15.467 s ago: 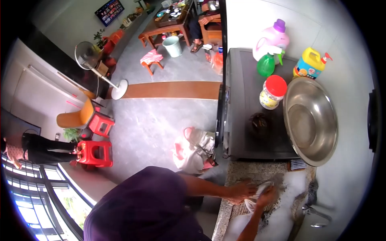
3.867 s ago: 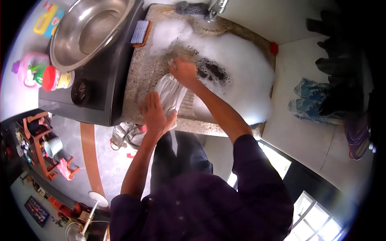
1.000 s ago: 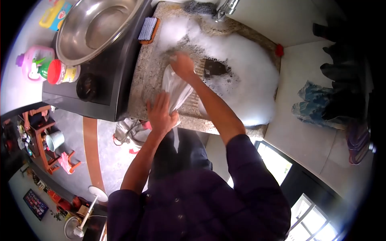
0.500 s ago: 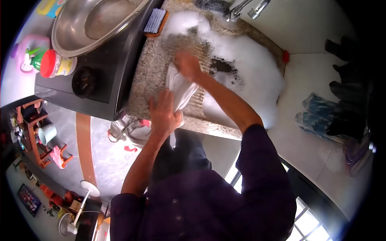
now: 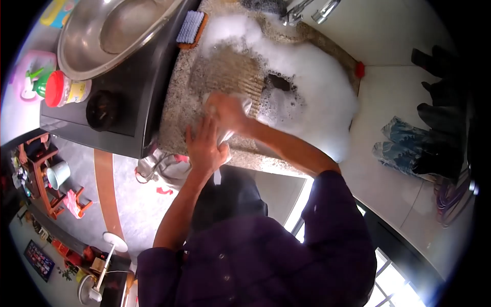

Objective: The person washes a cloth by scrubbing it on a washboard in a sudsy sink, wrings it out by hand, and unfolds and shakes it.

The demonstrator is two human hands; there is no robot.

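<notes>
A wet white cloth [image 5: 225, 136] lies bunched on the ribbed stone washboard [image 5: 243, 71] of a soapy sink. My left hand [image 5: 205, 146] presses on its near end, fingers stretched out and lying flat. Just beyond, my right hand [image 5: 227, 113] is closed around the bunched cloth, close to the left fingertips. Both hands cover much of the cloth. Thick white foam [image 5: 322, 92] spreads to the right of the ridges, around a dark patch of water [image 5: 279, 82]. On the sink's left edge rests a scrubbing brush [image 5: 192, 28], bristles up.
Left of the sink, a black counter [image 5: 128, 105] bears a large metal basin [image 5: 76, 48], a red-lidded jar [image 5: 59, 89] and a dark round bowl [image 5: 102, 110]. A metal faucet [image 5: 302, 11] stands at the back. Below the counter edge hangs a pale bag [image 5: 166, 168].
My right hand has slid back along the washboard toward my left hand, bunching the cloth. My left hand stays nearly in place. The view has shifted slightly.
</notes>
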